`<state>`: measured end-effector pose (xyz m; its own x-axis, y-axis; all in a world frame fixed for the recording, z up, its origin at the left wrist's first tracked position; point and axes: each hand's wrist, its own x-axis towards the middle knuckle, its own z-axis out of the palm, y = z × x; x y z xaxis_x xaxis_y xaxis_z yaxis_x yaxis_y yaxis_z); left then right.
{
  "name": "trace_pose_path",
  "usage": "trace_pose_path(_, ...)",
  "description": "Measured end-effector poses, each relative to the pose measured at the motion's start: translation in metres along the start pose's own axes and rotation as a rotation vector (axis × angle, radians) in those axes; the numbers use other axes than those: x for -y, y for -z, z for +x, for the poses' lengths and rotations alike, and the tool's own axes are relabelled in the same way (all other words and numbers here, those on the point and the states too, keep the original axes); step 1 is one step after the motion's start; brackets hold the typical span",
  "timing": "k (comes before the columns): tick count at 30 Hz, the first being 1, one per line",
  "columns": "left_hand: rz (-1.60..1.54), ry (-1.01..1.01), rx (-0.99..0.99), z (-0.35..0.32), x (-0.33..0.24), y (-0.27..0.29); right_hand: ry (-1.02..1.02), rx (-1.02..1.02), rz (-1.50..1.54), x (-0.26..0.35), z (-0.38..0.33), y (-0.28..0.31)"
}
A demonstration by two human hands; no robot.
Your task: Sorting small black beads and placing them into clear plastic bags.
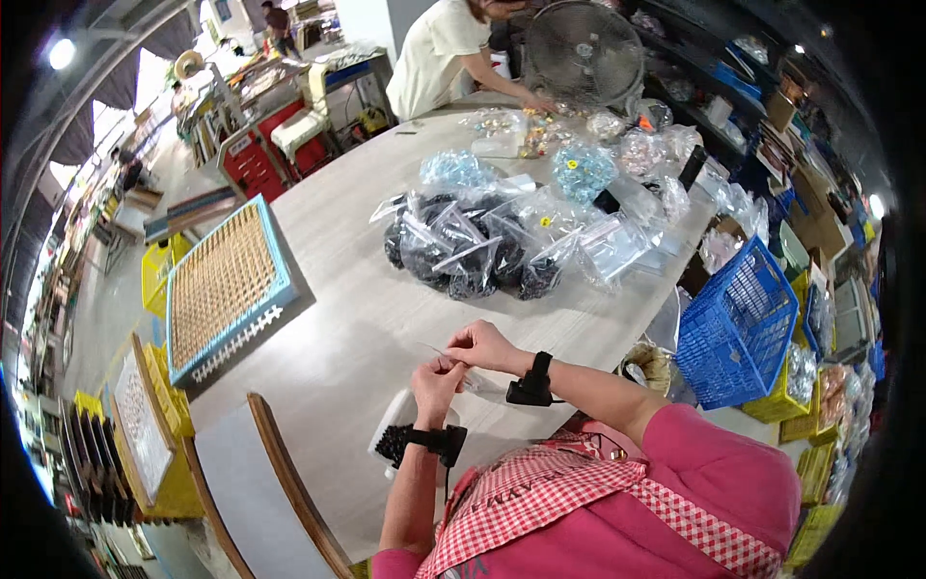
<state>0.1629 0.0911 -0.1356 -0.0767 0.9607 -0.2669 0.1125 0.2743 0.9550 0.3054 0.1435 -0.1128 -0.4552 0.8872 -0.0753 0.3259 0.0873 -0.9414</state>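
Close together over the near part of the table, my left hand [436, 388] and my right hand [484, 347] meet at the fingertips. Both are closed in a pinch. A thin pale sliver and a bit of something clear show around the fingers, too small to name. Beside my left wrist lies a white tray [386, 415] with small black pieces [392, 442] in it, partly hidden by the wrist. Black straps with small boxes circle both wrists. Beyond my hands, several clear zip bags of black pieces [473, 253] lie in a heap.
A blue-edged tray [280, 253] with rows of tan pieces lies at the left. Bags of light blue pieces [584, 172] lie farther back. A blue crate [738, 328] stands off the right edge. A person [444, 58] reaches over the far end near a fan [585, 53].
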Motion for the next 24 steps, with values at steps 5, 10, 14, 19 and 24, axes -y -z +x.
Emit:
trace_pose_path(5,-0.093,-0.037,0.164,0.0,-0.002,0.007,-0.195,-0.007,0.266,-0.001,-0.01,0.002)
trace_pose_path(10,-0.197,0.013,0.374,0.005,-0.003,0.016,-0.175,-0.073,0.312,-0.005,-0.01,0.0)
trace_pose_path(14,-0.156,0.094,0.406,0.011,0.006,0.02,-0.149,-0.028,0.181,0.0,-0.007,0.005)
trace_pose_path(19,0.31,-0.202,0.141,0.004,-0.011,0.013,-0.154,0.015,0.087,0.001,-0.001,0.006)
trace_pose_path(24,0.453,-0.371,-0.022,0.012,-0.003,0.025,0.037,-0.217,-0.348,-0.009,0.014,0.003)
